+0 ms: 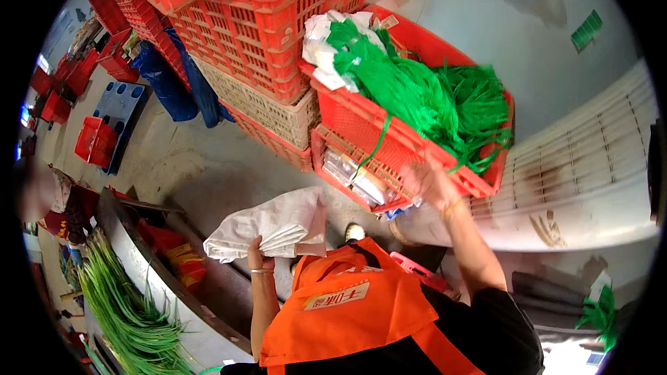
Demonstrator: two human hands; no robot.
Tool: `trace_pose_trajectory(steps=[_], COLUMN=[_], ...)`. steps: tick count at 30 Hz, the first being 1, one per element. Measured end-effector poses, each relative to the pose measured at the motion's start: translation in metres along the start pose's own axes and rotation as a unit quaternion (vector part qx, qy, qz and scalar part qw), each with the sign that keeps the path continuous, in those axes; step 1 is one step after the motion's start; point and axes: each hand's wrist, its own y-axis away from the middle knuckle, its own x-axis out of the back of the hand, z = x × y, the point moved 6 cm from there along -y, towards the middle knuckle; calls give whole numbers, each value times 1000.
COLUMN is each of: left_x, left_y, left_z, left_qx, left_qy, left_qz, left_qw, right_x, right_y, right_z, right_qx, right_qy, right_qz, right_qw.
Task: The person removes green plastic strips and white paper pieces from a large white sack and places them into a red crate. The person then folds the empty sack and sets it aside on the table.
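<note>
My left hand (260,255) is closed on the edge of a folded white woven sack (272,222), which it holds up in front of my orange apron (340,305). My right hand (432,182) reaches to the near side of a red plastic crate (347,107). Motion smears its fingers, so I cannot make out whether they grip anything. Green mesh net bags (410,90) fill the crate in a loose heap, with crumpled white bags (321,48) at its far left end. Under it, a lower red crate (321,156) holds clear-wrapped packets (347,173).
Stacked red and cream crates (250,48) rise at the upper left. A metal-edged table (146,264) with long green stalks (128,298) curves along the left, where another person (59,201) stands. At right is a large whitish ribbed surface (577,167). A blue pallet (121,107) lies farther off.
</note>
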Motion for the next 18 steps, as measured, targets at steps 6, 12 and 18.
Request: trace_pose_trajectory(steps=[6,12,18], left_x=[-50,-75,-173], left_y=[-21,-61,-58], left_z=[-42,-69,-91], left_qx=[12,26,190], left_qy=[-6,-39,-5], left_qz=[11,-17,-133], left_qw=[1000,999,973], right_x=[-1,4,1], right_y=[-62,-100,-102], right_z=[8,6,-18], right_qx=[-5,12,26], right_qy=[-320,-412,-431], right_qz=[-6,109,190], right_qw=[948,904,882])
